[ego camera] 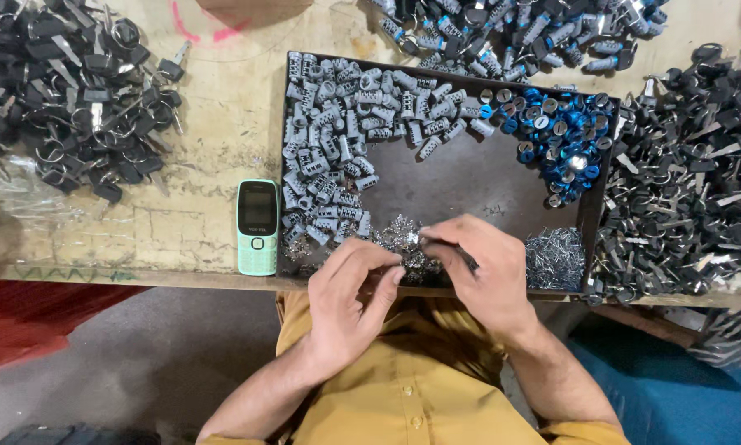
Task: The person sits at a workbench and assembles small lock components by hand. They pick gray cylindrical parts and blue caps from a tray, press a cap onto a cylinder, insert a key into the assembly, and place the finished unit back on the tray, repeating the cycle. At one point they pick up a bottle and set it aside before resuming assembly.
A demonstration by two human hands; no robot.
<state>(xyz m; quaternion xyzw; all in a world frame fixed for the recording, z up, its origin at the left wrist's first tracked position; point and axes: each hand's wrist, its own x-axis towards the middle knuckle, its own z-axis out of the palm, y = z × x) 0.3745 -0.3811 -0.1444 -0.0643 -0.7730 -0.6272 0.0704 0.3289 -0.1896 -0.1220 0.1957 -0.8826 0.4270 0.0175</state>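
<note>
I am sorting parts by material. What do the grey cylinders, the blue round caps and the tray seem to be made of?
Grey cylinders: probably cast metal, with a dull matte grey finish and ridged sides.
Blue round caps: likely coated or anodised metal; the glossy blue rims reflect light around silver centres.
Tray: dark, flat and matte, possibly sheet metal or plastic; the look leaves it open.

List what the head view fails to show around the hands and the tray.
- Part between the fingertips: too small, covered by the left hand and right hand.
- Small silver pile: partly hidden behind both hands; pieces too fine to tell apart.
- Tray near edge: hidden by the hands.
- Key heaps: cut off by the right and left frame edges.
- Cylinder pile: cut off by the top edge.
</note>
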